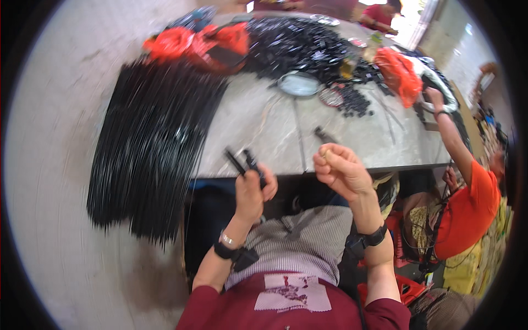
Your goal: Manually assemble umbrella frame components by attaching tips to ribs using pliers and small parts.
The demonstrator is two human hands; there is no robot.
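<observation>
In front of the table's near edge, my left hand [252,192] is closed round two short black stick-like parts [242,162], whose ends stick up past the fingers. To its right, my right hand [345,171] is raised with thumb and fingertips pinched together. Something small and pale may be between those fingertips, too blurred to name. Just beyond the right hand, a dark short piece [324,134] lies on the grey marbled tabletop [258,121].
Long thin black rods [154,143] overhang the table's left edge. Loose black parts [302,47] are heaped at the back, near red plastic bags [198,44] and an oval pale blue item [298,84]. At right, a co-worker in orange [467,212] reaches toward another red bag [397,76].
</observation>
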